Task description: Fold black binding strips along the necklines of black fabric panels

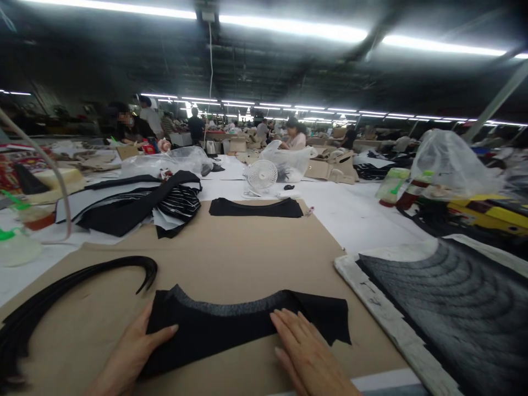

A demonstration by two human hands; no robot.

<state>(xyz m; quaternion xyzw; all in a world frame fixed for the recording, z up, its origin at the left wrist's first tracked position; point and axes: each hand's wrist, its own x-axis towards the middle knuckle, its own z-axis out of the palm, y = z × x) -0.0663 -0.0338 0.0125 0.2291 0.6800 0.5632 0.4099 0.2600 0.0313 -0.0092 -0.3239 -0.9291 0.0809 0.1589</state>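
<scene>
A black fabric piece (214, 335) with a curved upper edge lies in front of me on brown paperboard. A grey speckled strip shows along the curve. My left hand (132, 346) grips its left end, thumb on top; the other fingers are partly hidden at the edge. Flat on the lower edge, right of the middle, rests my right hand (303, 346), fingers stretched out and holding nothing. Left of the piece lies a bundle of curved black strips (78, 275). Farther back is a stack of similar black pieces (256, 208).
To the right, a pale board (371, 297) bears layered dark fabric (449, 297). Black and white cut pieces (136, 206) are heaped at back left. A small white fan (261, 175), plastic bags (449, 162) and green-topped bottles (391, 187) stand around. People work in the background.
</scene>
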